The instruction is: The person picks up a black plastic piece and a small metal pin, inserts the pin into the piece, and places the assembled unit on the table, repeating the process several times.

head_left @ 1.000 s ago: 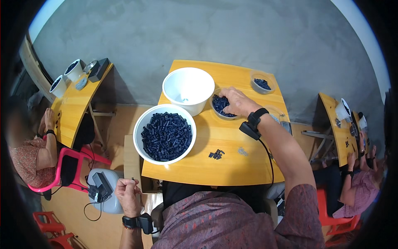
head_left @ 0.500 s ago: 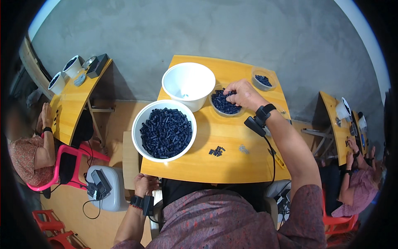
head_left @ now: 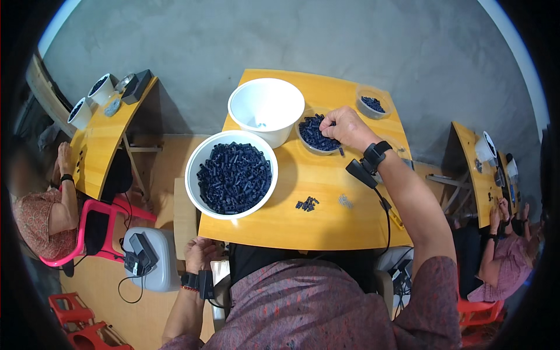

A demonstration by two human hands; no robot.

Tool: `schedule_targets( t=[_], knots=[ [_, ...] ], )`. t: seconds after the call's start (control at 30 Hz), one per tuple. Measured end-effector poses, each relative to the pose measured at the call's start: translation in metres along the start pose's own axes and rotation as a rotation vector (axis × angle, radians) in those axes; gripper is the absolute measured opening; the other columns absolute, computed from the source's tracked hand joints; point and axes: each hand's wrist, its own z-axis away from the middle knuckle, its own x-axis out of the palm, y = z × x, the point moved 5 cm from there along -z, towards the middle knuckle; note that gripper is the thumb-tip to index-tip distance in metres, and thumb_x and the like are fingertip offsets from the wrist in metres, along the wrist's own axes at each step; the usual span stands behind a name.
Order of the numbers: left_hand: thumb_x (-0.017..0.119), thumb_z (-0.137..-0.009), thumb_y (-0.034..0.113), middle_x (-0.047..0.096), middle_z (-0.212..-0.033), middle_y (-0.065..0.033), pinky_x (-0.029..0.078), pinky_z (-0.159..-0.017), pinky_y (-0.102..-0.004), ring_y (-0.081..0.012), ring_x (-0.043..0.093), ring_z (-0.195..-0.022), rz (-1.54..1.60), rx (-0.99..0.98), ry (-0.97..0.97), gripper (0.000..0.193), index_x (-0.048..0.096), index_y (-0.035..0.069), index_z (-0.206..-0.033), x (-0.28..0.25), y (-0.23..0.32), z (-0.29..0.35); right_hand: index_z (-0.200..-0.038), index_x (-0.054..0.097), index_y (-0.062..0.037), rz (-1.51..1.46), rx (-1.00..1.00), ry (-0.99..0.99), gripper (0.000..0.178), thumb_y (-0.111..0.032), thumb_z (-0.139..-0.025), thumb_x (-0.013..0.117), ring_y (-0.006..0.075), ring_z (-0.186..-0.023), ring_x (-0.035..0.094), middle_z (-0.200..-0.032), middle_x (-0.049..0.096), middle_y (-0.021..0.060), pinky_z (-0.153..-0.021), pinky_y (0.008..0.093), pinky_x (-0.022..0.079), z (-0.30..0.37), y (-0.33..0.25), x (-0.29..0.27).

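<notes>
My right hand [head_left: 348,129] reaches over a clear round bowl [head_left: 315,150] of small dark tubular plastic pieces [head_left: 315,137]. Its thumb and fingers are pinched together at the pieces, and whatever they hold is hidden. One dark piece [head_left: 341,151] shows just below the hand, by the bowl's rim; I cannot tell if it is held. Beside the table's front left edge, my left hand [head_left: 199,253] is low with curled fingers, their contents not visible. On the tabletop lie a little heap of dark pieces [head_left: 307,203] and a group of small pale silvery pieces [head_left: 345,200].
A white tub [head_left: 230,217] full of dark pieces stands at left, a nearly bare white tub [head_left: 265,105] behind it. Another clear bowl [head_left: 373,108] sits far right. A yellow tool [head_left: 396,219] lies by the right edge. Other people work at tables on both sides.
My right hand stays at the clear bowl, its fingers shifting slightly to the right. A dark piece now shows below it, by the rim. The whole view has tilted a little.
</notes>
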Motion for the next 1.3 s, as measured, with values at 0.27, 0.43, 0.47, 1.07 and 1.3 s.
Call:
schedule_targets(
  t=[0.27, 0.43, 0.47, 1.07, 1.3],
  knots=[
    [0.066, -0.093, 0.007, 0.057, -0.077, 0.0009, 0.044, -0.055, -0.0206, -0.0067, 0.052, -0.061, -0.179, 0.585, -0.016, 0.007, 0.059, 0.005, -0.094, 0.027, 0.061, 0.072, -0.093, 0.073, 0.0037, -0.127, 0.001, 0.043, 0.011, -0.001, -0.084, 0.07, 0.014, -0.074, 0.066, -0.08, 0.071, 0.0105, -0.069, 0.0281, 0.054, 0.004, 0.016, 0.0],
    [0.069, -0.088, 0.002, 0.061, -0.081, -0.0009, 0.048, -0.065, -0.0235, -0.0088, 0.058, -0.072, -0.385, 0.766, -0.383, 0.01, 0.061, 0.003, -0.094, 0.092, 0.065, 0.121, -0.096, 0.072, 0.0055, -0.31, 0.065, 0.007, 0.013, -0.001, -0.084, 0.069, 0.0118, -0.077, 0.064, -0.084, 0.071, 0.009, -0.071, 0.0268, 0.053, 0.019, -0.004, -0.012],
    [0.072, -0.085, 0.003, 0.062, -0.082, -0.0038, 0.048, -0.065, -0.0266, -0.0113, 0.059, -0.072, -0.532, 0.794, -0.474, 0.011, 0.063, 0.002, -0.093, 0.105, 0.062, 0.126, -0.096, 0.072, 0.0059, -0.316, 0.061, -0.009, 0.014, -0.001, -0.084, 0.069, 0.0116, -0.076, 0.064, -0.085, 0.071, 0.0082, -0.07, 0.0269, 0.053, 0.026, -0.011, -0.013],
    [0.076, -0.079, 0.017, 0.037, -0.142, -0.0346, 0.03, -0.113, -0.0492, -0.0476, 0.039, -0.131, -1.094, 1.065, -0.532, 0.095, 0.017, -0.013, -0.148, 0.229, 0.034, 0.135, -0.095, 0.066, 0.0015, 0.054, -0.436, -0.117, 0.015, 0.001, -0.08, 0.065, 0.0384, -0.088, 0.062, -0.096, 0.065, 0.0169, -0.078, 0.0418, 0.051, 0.099, -0.052, 0.102],
    [0.077, -0.077, 0.018, 0.033, -0.146, -0.0367, 0.027, -0.115, -0.0488, -0.0478, 0.035, -0.136, -1.096, 1.035, -0.482, 0.098, 0.017, -0.013, -0.149, 0.234, 0.035, 0.133, -0.089, 0.069, 0.0013, -0.114, -0.481, -0.103, 0.012, 0.001, -0.078, 0.066, 0.0383, -0.089, 0.061, -0.092, 0.066, 0.0178, -0.082, 0.0448, 0.05, 0.105, -0.054, 0.1]
  ],
)
